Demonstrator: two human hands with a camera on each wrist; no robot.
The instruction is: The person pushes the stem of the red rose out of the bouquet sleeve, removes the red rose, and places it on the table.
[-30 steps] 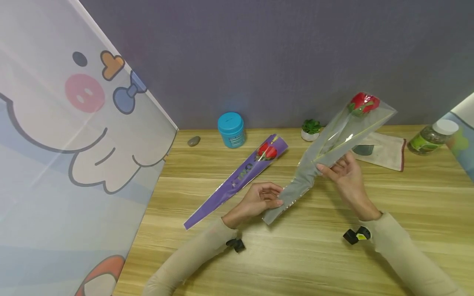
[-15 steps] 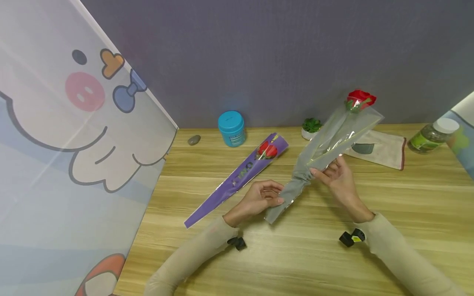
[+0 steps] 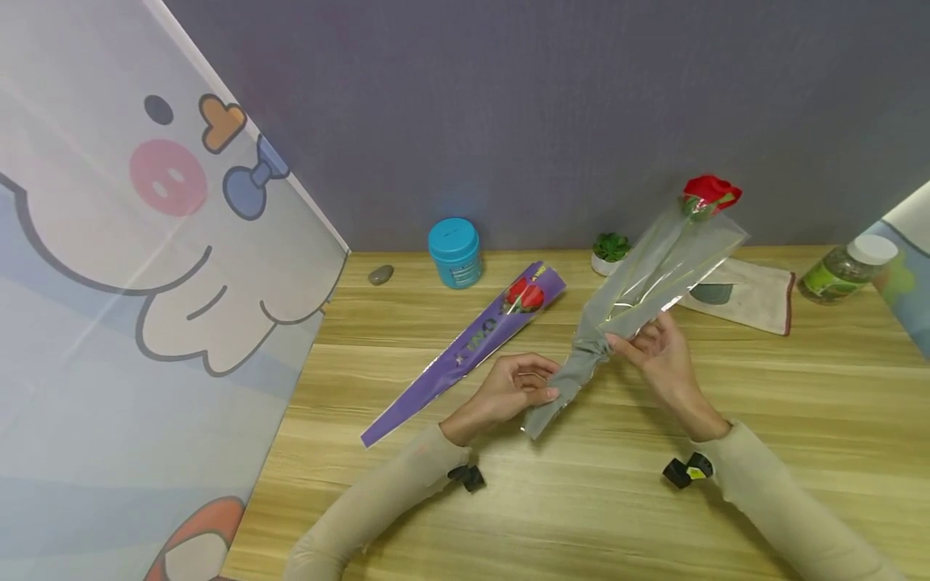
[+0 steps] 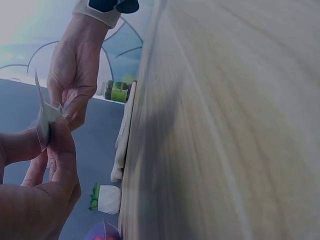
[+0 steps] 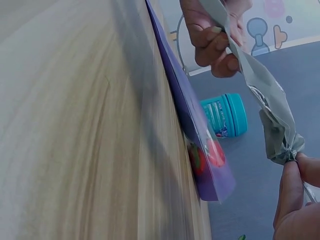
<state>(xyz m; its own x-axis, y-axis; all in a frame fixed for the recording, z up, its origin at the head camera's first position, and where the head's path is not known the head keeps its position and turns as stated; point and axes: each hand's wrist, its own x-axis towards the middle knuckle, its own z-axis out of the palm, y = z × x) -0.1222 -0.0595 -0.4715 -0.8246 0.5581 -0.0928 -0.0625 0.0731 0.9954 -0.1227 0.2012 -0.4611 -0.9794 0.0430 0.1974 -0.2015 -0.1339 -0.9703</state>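
A red rose point(image 3: 710, 194) stands in a grey-and-clear flower sleeve point(image 3: 657, 262), held slantwise above the table. Its bloom pokes out past the sleeve's upper edge. My left hand point(image 3: 508, 387) pinches the sleeve's narrow lower end between thumb and fingers. Higher up, my right hand point(image 3: 664, 359) pinches the sleeve where it is crumpled; in the right wrist view the grey wrap point(image 5: 285, 142) bunches tightly at the thumb and finger. Left of both hands, a second red rose point(image 3: 525, 296) lies flat in a purple sleeve point(image 3: 436, 391).
Along the back stand a grey stone point(image 3: 380, 275), a blue lidded tub point(image 3: 454, 254), a small potted plant point(image 3: 610, 252) and a jar with a white lid point(image 3: 846, 270). A beige cloth point(image 3: 756, 298) lies behind my right hand. Walls border the table point(image 3: 581, 516).
The rose's bloom, earlier inside the clear top, now sticks out above it. My right hand and the sleeve have shifted slightly left and down, and the crumpling has tightened. The left hand stays nearly still.
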